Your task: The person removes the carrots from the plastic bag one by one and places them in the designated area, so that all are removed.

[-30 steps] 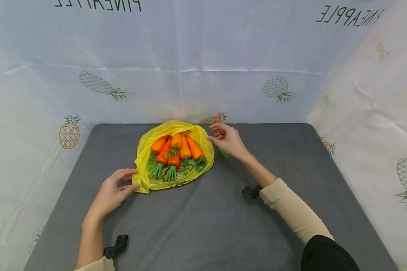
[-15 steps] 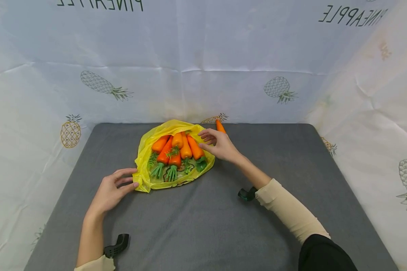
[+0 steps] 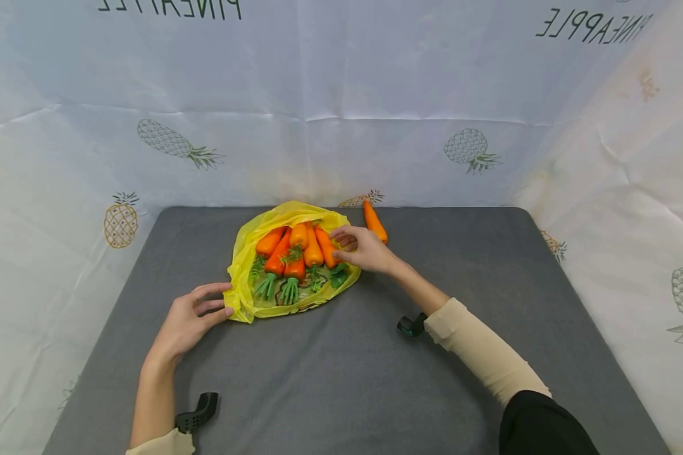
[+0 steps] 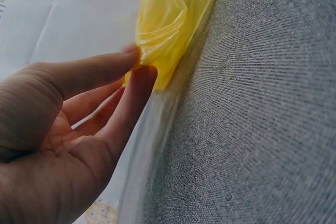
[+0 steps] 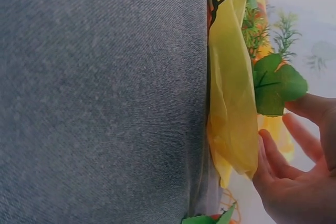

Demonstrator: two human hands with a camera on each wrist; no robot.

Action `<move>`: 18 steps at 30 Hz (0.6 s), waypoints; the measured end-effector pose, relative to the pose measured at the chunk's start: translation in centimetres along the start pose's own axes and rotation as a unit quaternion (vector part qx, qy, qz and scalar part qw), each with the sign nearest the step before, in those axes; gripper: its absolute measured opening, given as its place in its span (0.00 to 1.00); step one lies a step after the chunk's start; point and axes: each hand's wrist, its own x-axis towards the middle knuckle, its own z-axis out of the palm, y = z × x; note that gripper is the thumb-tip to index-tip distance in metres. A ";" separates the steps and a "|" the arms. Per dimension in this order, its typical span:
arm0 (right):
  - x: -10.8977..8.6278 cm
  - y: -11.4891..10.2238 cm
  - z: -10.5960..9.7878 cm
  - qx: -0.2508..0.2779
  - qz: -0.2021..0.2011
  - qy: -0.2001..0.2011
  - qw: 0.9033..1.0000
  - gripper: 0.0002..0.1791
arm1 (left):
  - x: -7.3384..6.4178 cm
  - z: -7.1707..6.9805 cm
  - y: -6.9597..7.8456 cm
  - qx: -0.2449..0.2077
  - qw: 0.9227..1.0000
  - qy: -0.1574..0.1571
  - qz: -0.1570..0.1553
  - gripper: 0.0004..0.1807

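A yellow plastic bag [image 3: 247,235] lies with its mouth spread, and several toy-like orange carrots with green tops sit inside. My left hand [image 3: 188,322] pinches the bag's near left edge between thumb and fingertips, as the left wrist view shows at the yellow film [image 4: 168,24]. At the bag's right side, my right hand [image 3: 370,249] reaches over the rim, fingertips beside the rightmost carrot [image 3: 325,245]. Its fingers are loosely bent and spread apart. In the right wrist view, the thumb tip overlaps that carrot's broad green leaf [image 5: 278,85].
One loose carrot [image 3: 374,222] lies outside the bag at the table's far edge, behind my right hand. The grey cloth-covered table [image 3: 341,379] meets a white curtain [image 3: 341,158] printed with pineapples. A black wrist mount [image 3: 198,412] sticks out from my left wrist.
My right hand has moved left and toward me, from beside the loose carrot to over the bag's right rim. That carrot now shows more fully. My left hand keeps its pinch on the bag.
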 end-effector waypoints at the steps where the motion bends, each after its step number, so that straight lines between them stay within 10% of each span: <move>1: 0.0 0.1 0.0 -0.005 0.000 -0.004 1.000 0.24 | 0.0 0.0 0.0 0.005 1.000 0.001 0.000 0.29; 18: 0.8 0.8 0.8 -0.039 0.021 -0.051 0.998 0.25 | 0.3 0.1 -0.2 0.020 1.000 0.001 -0.013 0.29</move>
